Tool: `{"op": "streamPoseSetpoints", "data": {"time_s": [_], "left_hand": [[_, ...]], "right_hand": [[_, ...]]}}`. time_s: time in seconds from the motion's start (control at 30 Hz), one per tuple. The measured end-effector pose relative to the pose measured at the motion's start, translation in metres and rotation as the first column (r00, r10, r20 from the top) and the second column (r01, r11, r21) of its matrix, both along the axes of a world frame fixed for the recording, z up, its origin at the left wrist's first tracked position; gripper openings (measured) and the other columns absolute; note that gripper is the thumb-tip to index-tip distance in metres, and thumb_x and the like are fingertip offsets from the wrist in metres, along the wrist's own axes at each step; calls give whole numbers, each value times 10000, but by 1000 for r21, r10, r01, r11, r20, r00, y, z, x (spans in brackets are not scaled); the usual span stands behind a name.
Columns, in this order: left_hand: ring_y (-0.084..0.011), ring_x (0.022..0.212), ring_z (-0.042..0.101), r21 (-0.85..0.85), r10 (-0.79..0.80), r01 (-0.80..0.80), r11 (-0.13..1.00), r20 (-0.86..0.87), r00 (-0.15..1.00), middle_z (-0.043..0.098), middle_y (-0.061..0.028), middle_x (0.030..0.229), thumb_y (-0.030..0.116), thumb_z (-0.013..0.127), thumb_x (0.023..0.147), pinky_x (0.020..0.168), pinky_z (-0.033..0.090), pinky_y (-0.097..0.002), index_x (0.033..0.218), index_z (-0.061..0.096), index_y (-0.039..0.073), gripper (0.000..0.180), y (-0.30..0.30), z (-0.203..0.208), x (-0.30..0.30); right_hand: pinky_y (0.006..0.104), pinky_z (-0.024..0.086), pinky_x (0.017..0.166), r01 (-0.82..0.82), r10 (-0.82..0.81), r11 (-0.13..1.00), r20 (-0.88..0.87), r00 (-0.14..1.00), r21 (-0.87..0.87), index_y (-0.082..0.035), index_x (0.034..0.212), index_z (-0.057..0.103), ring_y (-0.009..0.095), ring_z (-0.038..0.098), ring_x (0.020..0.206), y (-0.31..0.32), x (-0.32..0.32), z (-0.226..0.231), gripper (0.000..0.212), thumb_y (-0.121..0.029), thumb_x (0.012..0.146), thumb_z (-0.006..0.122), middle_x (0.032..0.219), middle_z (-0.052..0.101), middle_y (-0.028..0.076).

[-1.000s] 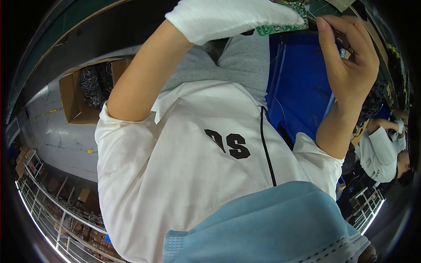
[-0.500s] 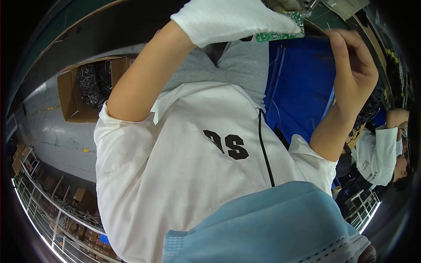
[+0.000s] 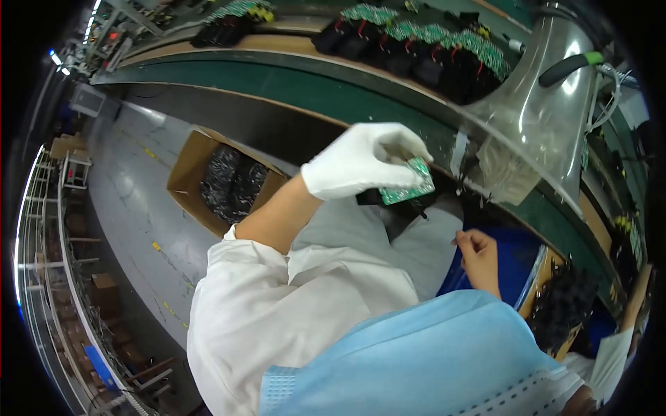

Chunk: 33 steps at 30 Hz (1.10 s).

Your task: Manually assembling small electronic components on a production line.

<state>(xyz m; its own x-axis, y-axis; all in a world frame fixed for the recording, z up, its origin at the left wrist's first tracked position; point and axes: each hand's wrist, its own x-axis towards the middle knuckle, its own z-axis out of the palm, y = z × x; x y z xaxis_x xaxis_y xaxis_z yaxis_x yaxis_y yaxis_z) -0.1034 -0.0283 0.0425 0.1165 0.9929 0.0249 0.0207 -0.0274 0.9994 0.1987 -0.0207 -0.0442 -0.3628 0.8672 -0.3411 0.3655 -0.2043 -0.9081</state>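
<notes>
My left hand [image 3: 371, 161], in a white glove, is raised over my lap at the bench edge. Its thumb and fingers close on a green circuit board [image 3: 399, 194], covering part of it. Something black is partly visible behind the board. My right hand [image 3: 479, 260] is bare and lower, over a blue bin [image 3: 510, 249], apart from the board. Its fingers are curled into a pinch; whatever they hold, if anything, is too small to make out.
A clear funnel-shaped hood [image 3: 538, 104] stands over the green bench [image 3: 277, 87]. Along the bench's far side lie several green boards [image 3: 423, 35] with black parts. An open carton [image 3: 184, 173] with black bagged items sits on the floor. Another person's arm [image 3: 635, 305] shows at the right.
The view has tilted up, showing more of the bench. The board remains in my left hand. My right hand has dropped lower and farther from the board.
</notes>
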Motion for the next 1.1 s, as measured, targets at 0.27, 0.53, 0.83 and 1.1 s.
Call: {"op": "streamPoseSetpoints", "data": {"time_s": [0.27, 0.53, 0.83, 1.1], "left_hand": [[-202, 770, 659, 434, 365, -386, 814, 136, 921, 692, -122, 948, 92, 716, 775, 719, 543, -303, 1040, 658, 18, 282, 56, 118, -33], [-180, 824, 638, 797, 581, -79, 599, -365, 728, 692, -104, 945, 44, 673, 803, 747, 509, -281, 1049, 625, 31, 251, 250, 181, -47], [-328, 903, 661, 325, 399, 321, 890, -895, -199, 697, -113, 1053, 175, 597, 821, 809, 521, -432, 1064, 669, 97, 265, 445, 11, -56], [-352, 942, 657, 313, 337, 379, 871, -941, 4, 685, -150, 1117, 235, 634, 821, 808, 518, -396, 1181, 647, 99, 385, 400, 64, -23]], "right_hand": [[270, 343, 542, -116, 129, 974, 57, 990, -192, 10, 732, 686, 142, 404, 536, -2, 4, -19, 653, -449, 1026, 326, 564, 451, 22], [272, 387, 585, -315, 325, 921, 6, 946, -228, 21, 742, 682, 166, 463, 565, -1, 3, -7, 633, -433, 1019, 337, 628, 554, 75], [314, 405, 564, -277, 284, 957, 85, 955, -83, 16, 764, 677, 187, 482, 549, 14, 18, -5, 453, -337, 969, 480, 607, 575, 73], [274, 362, 504, -258, 257, 966, 109, 960, -2, 19, 813, 691, 142, 410, 503, 13, 23, -21, 275, -211, 918, 584, 571, 522, 27]]}}
